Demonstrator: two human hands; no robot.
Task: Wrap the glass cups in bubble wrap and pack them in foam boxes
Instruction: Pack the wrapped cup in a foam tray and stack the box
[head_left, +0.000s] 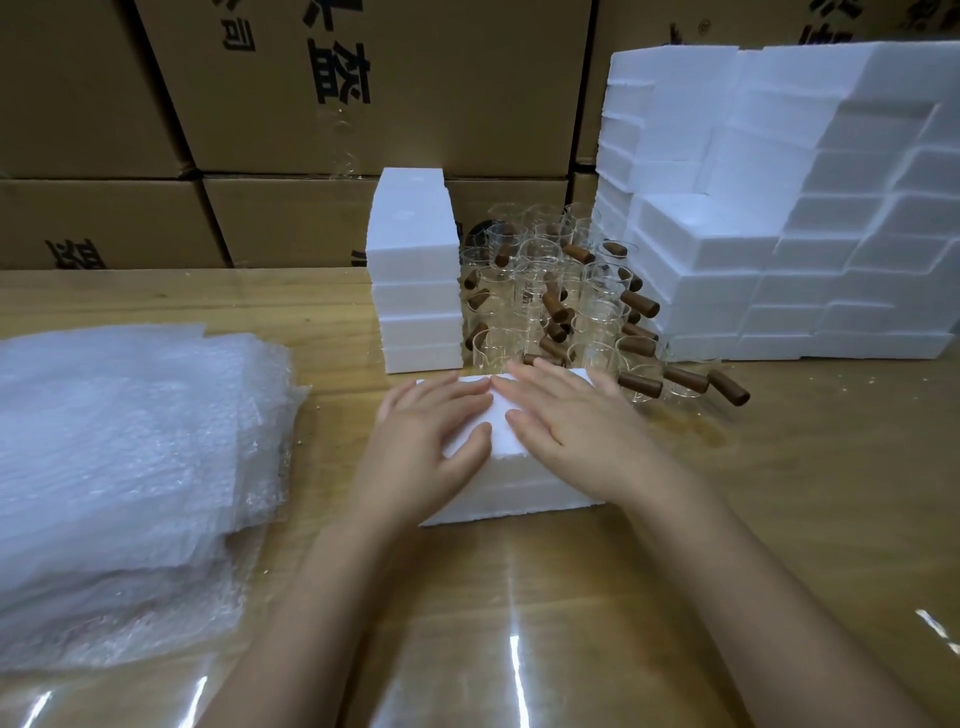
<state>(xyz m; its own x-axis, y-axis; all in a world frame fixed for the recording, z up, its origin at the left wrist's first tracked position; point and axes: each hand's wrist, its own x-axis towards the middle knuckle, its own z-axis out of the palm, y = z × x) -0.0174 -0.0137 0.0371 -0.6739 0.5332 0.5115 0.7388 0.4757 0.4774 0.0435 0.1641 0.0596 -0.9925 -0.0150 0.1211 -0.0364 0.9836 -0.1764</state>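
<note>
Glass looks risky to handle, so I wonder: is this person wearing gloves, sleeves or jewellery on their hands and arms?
No. The left hand and right hand are bare, with no gloves, rings, watch or bracelet. Both forearms are uncovered as far as the picture shows, and no sleeve is in view.

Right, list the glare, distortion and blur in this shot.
Head view: glare streaks on the glossy table near the bottom edge; wide-angle distortion tilts the cardboard cartons and foam stack; glass cups hard to separate, clear against clear; left hand and right hand on the foam box look sharp.
</note>
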